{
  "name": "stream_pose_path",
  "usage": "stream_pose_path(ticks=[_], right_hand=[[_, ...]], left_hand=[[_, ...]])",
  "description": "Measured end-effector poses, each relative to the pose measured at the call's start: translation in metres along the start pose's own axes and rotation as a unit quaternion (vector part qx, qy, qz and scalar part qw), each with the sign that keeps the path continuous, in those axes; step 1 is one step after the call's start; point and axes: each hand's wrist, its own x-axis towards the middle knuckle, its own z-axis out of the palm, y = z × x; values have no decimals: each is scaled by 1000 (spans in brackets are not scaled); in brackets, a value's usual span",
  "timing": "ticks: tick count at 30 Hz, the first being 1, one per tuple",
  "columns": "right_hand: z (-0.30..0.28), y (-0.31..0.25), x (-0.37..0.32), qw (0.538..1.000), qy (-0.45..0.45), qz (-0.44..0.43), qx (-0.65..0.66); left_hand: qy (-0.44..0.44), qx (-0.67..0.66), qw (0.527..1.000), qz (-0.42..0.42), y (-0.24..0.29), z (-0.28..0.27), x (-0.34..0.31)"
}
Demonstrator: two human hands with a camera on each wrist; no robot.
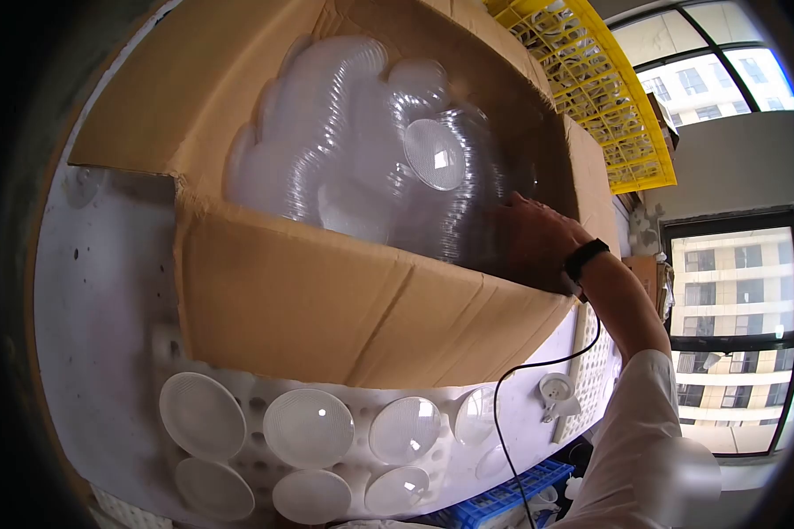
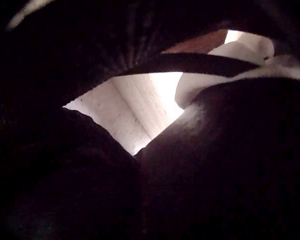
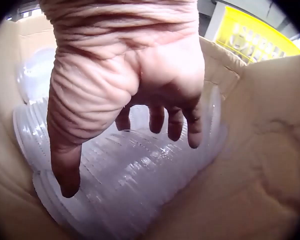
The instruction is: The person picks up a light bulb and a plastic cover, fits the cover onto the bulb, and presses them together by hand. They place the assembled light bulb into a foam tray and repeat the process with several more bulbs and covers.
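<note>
My right hand [image 1: 543,234] reaches down into a large cardboard box [image 1: 362,309], at its right end. In the right wrist view, its thumb and fingers spread over a nested stack of clear ribbed plastic covers [image 3: 135,175], the thumb on one side and the fingertips along the other. More nested covers [image 1: 282,167] fill the box, and one round cover [image 1: 434,154] lies face up on top. My left hand is outside the head view; dark, creased shapes fill most of the left wrist view, and I cannot tell what it holds.
White round lamp-like discs [image 1: 309,428] sit in rows on a holed white tray [image 1: 258,421] before the box. A black cable [image 1: 498,414] runs past a small white part [image 1: 556,392]. A yellow basket [image 1: 622,132] stands behind; a blue crate [image 1: 503,498] is at lower right.
</note>
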Motion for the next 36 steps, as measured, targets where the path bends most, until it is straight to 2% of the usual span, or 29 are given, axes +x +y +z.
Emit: stream_pose_path(ticks=[2,8,11,12,14,18,20,24,27,30,36], right_hand=[[17,23,5,996,67,-51,-2],[31,-9,4,995,92,-19,-27],[56,1,19,989,133,-61,-13],[55,0,20,989,133,-64,-18],[49,0,23,996,70,-35,-39],[45,-8,20,996,84,-35,-22],[28,-25,8,999,28,6,-29],[59,1,27,999,51,-20,2],[56,-8,29,999,18,34,-6],[62,-3,33,999,47,11,-7],[48,-8,27,999,32,-29,-30]], left_hand=[[-5,3,1000,4,6,-4,1],[70,-28,996,37,23,-18,19],[101,-52,992,48,39,-18,14],[111,-62,990,53,46,-15,14],[134,-83,985,64,63,-11,19],[173,-125,974,74,97,-6,15],[190,-134,970,78,99,-4,13],[225,-157,956,103,119,-6,23],[253,-174,944,123,137,-6,31],[287,-182,930,142,141,-13,42],[360,-218,893,158,177,-27,58]])
